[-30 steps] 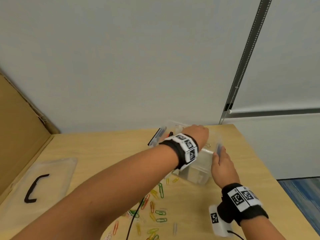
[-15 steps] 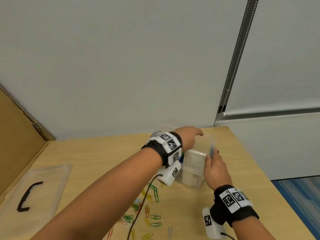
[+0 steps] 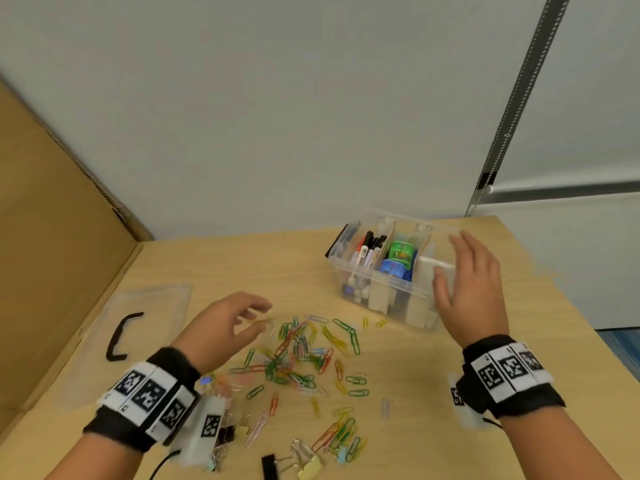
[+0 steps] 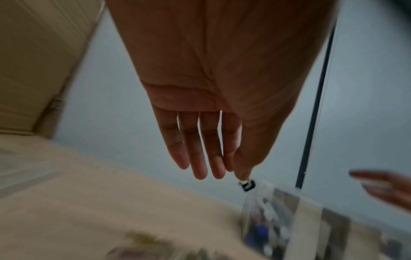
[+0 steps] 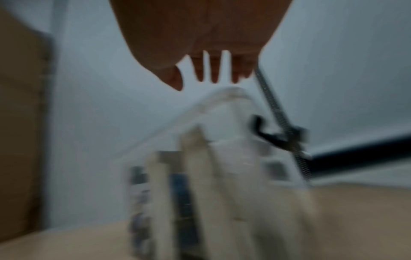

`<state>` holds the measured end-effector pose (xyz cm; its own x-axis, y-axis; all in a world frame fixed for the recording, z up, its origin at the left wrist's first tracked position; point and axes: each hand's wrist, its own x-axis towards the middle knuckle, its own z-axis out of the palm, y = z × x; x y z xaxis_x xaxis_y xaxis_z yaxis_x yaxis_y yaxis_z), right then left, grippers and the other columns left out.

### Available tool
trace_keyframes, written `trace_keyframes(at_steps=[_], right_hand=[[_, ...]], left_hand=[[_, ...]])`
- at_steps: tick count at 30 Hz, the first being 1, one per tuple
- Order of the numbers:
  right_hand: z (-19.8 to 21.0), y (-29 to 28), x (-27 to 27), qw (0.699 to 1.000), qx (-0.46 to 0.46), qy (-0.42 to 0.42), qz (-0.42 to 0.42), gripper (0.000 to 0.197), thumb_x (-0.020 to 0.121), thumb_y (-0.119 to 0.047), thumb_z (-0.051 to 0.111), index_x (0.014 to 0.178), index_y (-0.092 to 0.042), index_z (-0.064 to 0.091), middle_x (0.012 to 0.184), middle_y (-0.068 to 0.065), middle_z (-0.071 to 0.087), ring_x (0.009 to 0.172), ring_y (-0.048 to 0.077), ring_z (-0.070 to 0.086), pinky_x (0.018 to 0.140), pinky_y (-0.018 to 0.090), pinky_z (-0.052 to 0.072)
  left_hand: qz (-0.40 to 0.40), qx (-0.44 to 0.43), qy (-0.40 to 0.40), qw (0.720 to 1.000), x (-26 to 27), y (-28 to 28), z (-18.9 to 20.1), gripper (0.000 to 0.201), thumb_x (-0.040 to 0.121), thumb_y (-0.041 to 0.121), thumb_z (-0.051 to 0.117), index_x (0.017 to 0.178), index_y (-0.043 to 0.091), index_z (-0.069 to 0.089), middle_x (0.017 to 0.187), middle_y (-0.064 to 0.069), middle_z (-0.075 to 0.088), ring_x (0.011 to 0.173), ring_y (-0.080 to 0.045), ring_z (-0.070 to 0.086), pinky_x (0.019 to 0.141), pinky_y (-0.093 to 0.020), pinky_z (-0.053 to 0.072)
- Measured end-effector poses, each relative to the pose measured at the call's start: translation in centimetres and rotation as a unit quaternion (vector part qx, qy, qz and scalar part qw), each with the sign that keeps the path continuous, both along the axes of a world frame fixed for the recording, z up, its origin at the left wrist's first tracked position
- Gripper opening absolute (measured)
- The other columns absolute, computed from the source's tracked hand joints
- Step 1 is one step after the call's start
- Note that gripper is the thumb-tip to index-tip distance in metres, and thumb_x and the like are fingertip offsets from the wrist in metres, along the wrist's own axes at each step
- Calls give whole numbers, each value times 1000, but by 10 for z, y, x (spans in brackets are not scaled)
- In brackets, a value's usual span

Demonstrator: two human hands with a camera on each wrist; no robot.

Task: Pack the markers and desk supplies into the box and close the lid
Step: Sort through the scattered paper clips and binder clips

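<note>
Writing on the markers [image 3: 364,251] (blurred) is unreadable; left hand [image 3: 221,327] and right hand [image 3: 472,289] both released.

You won't find any readable words, brands or numbers here. The wristbands [image 3: 149,398] carry only black-and-white square code patterns, and so do the white camera housings [image 3: 207,426] below them. The markers [image 3: 363,252] in the clear box [image 3: 349,268] show dark print on their white barrels, too small to read.
</note>
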<state>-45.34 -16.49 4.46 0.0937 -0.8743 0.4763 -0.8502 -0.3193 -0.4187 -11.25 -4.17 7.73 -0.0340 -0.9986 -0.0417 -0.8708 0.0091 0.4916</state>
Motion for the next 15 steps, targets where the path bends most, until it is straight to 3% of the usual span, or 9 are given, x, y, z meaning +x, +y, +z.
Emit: trace_keyframes(at_steps=[2, 4, 6, 8, 12, 15], right_hand=[[11, 23, 31, 990, -31, 36, 130, 41, 94, -30, 49, 132, -14, 48, 136, 5, 48, 129, 21, 41, 107, 45, 39], [15, 49, 67, 967, -3, 81, 241, 34, 93, -39, 46, 118, -20, 58, 119, -3, 59, 113, 13, 51, 95, 34, 48], [11, 74, 102, 927, 72, 132, 343, 35, 92, -49, 44, 110, -24, 61, 107, -7, 62, 99, 10, 54, 82, 26, 49], [-3, 96, 131, 872, 147, 193, 426, 35, 90, -52, 49, 107, -23, 58, 103, -6, 59, 94, 11, 52, 77, 29, 49], [-30, 129, 167, 764, 264, 291, 511, 51, 78, -53, 67, 113, -19, 52, 107, 1, 56, 96, 21, 51, 60, 32, 39], [-44, 142, 178, 732, 300, 327, 517, 53, 77, -45, 71, 118, -18, 51, 116, 5, 51, 103, 26, 49, 66, 31, 35]], left_hand=[[5, 62, -17, 998, 16, 16, -21, 27, 86, 31, 65, 108, 41, 53, 106, 20, 57, 93, 3, 55, 80, -16, 48], [-8, 142, -24, 990, 25, 31, -41, 32, 79, 34, 71, 105, 38, 55, 103, 17, 56, 90, 2, 54, 76, -13, 47], [-43, 193, -35, 980, 31, 42, -56, 37, 72, 37, 75, 102, 37, 54, 101, 17, 53, 89, 1, 52, 75, -10, 44], [-70, 217, -48, 972, 37, 50, -63, 42, 66, 43, 78, 99, 37, 54, 101, 16, 50, 88, -2, 49, 77, -16, 44], [-118, 215, -56, 968, 46, 64, -68, 51, 67, 45, 78, 110, 33, 56, 105, 23, 40, 95, -2, 42, 80, -20, 40], [-139, 191, -53, 970, 49, 70, -71, 53, 70, 46, 76, 116, 34, 54, 107, 22, 38, 103, -3, 40, 87, -23, 42]])
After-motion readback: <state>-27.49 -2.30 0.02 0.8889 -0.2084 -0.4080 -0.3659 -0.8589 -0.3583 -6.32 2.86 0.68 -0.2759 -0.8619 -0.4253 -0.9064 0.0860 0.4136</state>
